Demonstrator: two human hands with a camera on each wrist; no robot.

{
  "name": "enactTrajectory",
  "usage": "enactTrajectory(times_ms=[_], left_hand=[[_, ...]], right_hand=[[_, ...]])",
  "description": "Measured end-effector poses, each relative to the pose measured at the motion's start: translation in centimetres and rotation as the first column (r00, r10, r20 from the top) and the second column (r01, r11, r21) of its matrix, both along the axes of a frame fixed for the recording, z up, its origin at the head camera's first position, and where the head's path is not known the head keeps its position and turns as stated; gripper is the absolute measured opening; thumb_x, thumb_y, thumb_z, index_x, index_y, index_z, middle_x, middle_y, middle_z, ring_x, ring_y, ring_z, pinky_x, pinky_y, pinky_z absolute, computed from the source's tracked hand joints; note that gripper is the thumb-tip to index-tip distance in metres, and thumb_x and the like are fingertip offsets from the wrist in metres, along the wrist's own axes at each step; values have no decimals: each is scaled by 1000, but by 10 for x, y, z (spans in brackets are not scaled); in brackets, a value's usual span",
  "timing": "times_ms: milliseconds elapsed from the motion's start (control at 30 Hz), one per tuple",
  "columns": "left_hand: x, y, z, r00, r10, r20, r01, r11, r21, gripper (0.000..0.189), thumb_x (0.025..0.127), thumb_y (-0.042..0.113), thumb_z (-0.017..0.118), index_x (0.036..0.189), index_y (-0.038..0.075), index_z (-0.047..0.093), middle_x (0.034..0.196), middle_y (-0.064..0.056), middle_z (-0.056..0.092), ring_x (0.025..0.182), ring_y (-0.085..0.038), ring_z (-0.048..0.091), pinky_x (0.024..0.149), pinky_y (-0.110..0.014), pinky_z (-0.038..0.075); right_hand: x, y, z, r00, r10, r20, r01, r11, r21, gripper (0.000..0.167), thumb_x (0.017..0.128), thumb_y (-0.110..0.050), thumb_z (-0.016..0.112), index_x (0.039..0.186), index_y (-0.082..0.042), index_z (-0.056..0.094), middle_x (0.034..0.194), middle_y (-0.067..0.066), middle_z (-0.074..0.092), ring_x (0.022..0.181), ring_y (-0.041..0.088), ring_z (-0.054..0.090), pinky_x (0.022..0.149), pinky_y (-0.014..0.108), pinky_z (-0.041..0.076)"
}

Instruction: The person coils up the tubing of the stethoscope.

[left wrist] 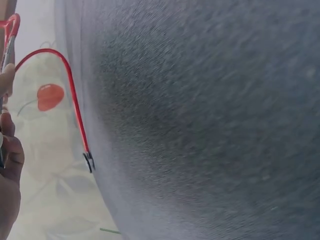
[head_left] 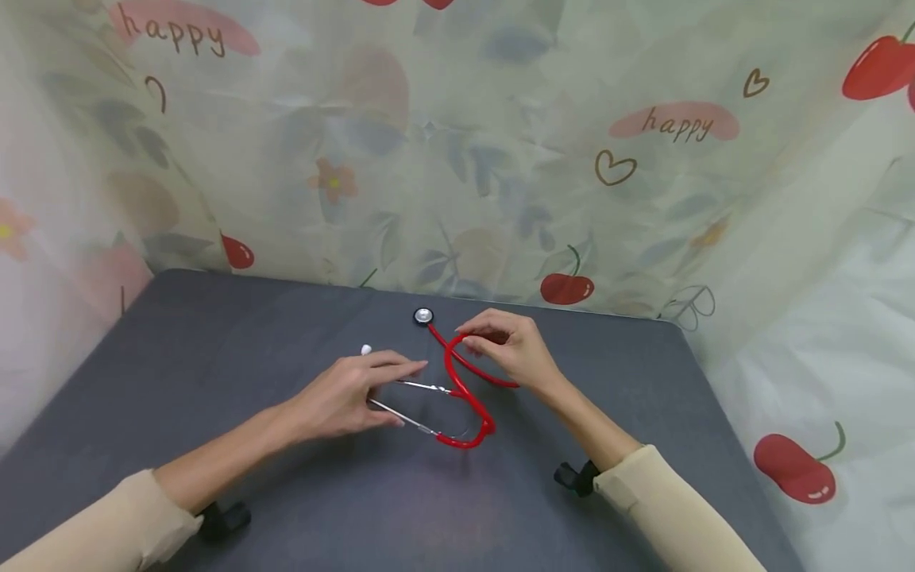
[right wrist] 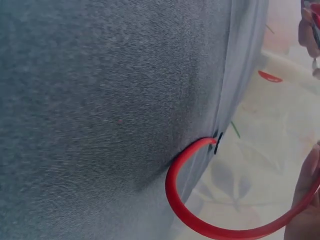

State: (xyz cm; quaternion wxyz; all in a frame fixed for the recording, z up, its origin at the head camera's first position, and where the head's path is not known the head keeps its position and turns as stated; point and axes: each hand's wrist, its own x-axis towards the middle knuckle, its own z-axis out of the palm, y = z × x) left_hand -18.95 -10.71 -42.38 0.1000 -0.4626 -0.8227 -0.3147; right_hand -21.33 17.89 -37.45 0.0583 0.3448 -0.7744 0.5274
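The left hand (head_left: 346,396) is gripping the stethoscope (head_left: 477,407) by its stiff-looking arms (head_left: 403,417); the right hand (head_left: 516,349) is pinching its bendy-looking tube (head_left: 449,359), likely the safer hold.

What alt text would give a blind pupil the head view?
A red stethoscope at a grey table: the person's left hand holds its metal ear tubes, the right hand pinches its tubing. Cherry-patterned fabric hangs behind.
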Motion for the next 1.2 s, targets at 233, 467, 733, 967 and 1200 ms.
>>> enactTrajectory(times_ms=[233,467,733,967,1200], left_hand=[[-9,10,8,999,-18,-40,20,999,47,83,68,22,93,143,17,56,128,5,59,59,2,44,57,-14,43],[-10,16,11,998,-47,-44,50,996,68,82,70,22,92,143,17,55,128,6,59,61,2,46,58,-13,44],[-12,14,8,998,-52,-25,54,993,101,73,71,20,92,137,18,62,134,2,55,59,3,50,58,-13,46],[-12,15,9,993,-118,2,117,983,139,75,72,18,91,140,19,59,139,5,58,60,1,49,57,-12,45],[-12,10,16,988,-101,117,74,974,214,71,71,12,91,135,17,63,128,8,65,57,-1,51,54,-17,48]], right_hand=[[-6,-4,-3,999,-3,38,3,1000,-5,13,85,11,70,96,5,73,90,20,70,74,40,68,71,33,59],[-8,-8,-11,998,54,43,-55,998,15,12,85,9,71,95,4,75,90,17,72,71,34,67,65,33,58],[-13,-10,-23,994,61,91,-67,996,65,11,87,4,72,97,3,75,89,16,73,65,12,65,61,52,56],[-22,-9,-38,995,48,82,-56,994,94,12,87,-1,73,98,-3,77,89,10,74,67,22,67,61,40,58],[-19,-2,-39,998,8,56,-17,987,158,20,90,-13,74,109,-12,78,92,-2,74,74,15,69,64,32,58]])
